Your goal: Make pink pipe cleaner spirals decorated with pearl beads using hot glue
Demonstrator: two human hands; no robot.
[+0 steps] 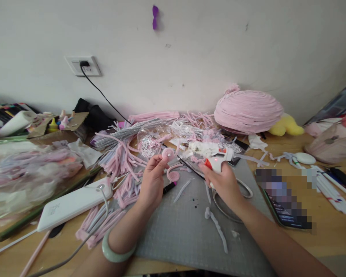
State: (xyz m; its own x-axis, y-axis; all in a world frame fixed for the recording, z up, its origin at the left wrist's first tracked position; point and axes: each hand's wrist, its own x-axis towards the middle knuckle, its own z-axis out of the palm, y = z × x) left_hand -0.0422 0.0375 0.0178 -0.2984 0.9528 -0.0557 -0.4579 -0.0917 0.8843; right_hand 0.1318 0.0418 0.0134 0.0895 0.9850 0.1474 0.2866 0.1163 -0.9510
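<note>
Between the thumb and fingers of my left hand (154, 177) is a small pink pipe-cleaner coil (168, 154) with a pale spot at its centre. A second pink coil (173, 176) hangs just below it, close to my fingers. My right hand (223, 182) is wrapped round the grip of a white and orange hot glue gun (217, 163). Its nozzle points left toward the coil, apart from it. A small red light shows on the gun's body. Beneath both hands lies a grey cutting mat (178, 231) with loose pipe-cleaner pieces (217, 232) on it.
Bundles of pink and grey pipe cleaners (118, 154) lie behind and left. A white power bank (75, 204) with cables is at left, a phone (285, 204) at right. A big pink bundle (248, 111) stands by the wall. The gun's cord loops on the mat.
</note>
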